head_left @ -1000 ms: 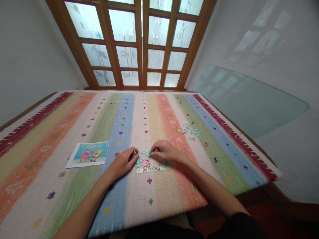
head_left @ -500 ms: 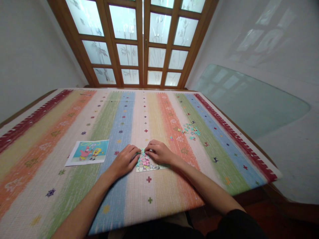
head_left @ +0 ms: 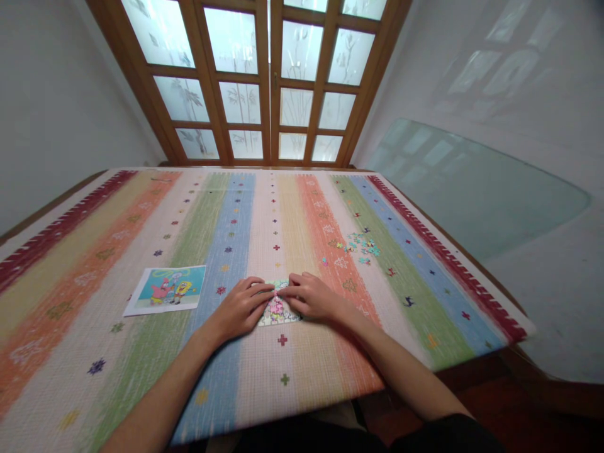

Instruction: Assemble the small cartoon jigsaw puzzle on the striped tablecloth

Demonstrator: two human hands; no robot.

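A partly assembled jigsaw puzzle [head_left: 277, 309] lies on the striped cloth, with pink, pale green and white pieces showing. From the left, my left hand [head_left: 246, 307] rests along its edge, with thumb and fingers drawn together. My right hand [head_left: 312, 299] reaches over its right part, fingers closed. The fingertips of both hands meet at a small pink jigsaw piece [head_left: 276, 293] near the middle of the puzzle. My fingers hide much of that piece and of both sides of the puzzle.
Several loose jigsaw pieces [head_left: 368, 247] lie scattered to the right, and a single piece [head_left: 324, 261] sits nearer the puzzle. A printed picture with cartoon figures [head_left: 167, 290] lies on the left. The striped tablecloth [head_left: 283, 358] covers the table; wooden glazed doors [head_left: 271, 82] stand behind it.
Both hands have shifted slightly down the puzzle, from its top edge to its middle. The top row now shows between them, and my right hand covers more of the right side.
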